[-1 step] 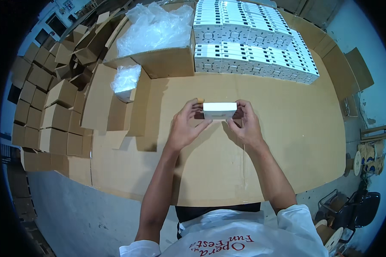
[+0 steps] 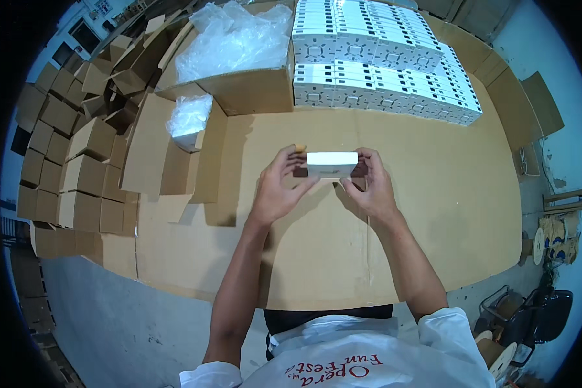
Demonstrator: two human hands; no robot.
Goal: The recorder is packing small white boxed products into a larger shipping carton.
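Held a small white box [image 2: 332,164] between both hands above the middle of the cardboard-covered table [image 2: 446,213]; gripped its left end with the left hand [image 2: 279,187], fingers curled around the near and far sides, thumb toward the underside; gripped its right end with the right hand [image 2: 368,187], fingers wrapped likewise, so both hands closed narrowly on the box; kept the box level, long side running left to right, lifted just clear of the table surface by the look of the shadow beneath; further back on the table, stacked in neat rows, a large block of white boxes [image 2: 381,58], well apart from the hands; just left of that block, an open brown carton [image 2: 239,77] filled with crumpled clear plastic wrap [image 2: 233,35]; nearer the left hand, a smaller bundle in clear plastic [image 2: 189,119] resting on flattened cardboard sheets [image 2: 155,155]; along the left edge, piled folded brown cartons [image 2: 64,149], some upright, some tilted; at the far right on the floor, a dark chair [image 2: 543,317] and some spools [image 2: 553,236]
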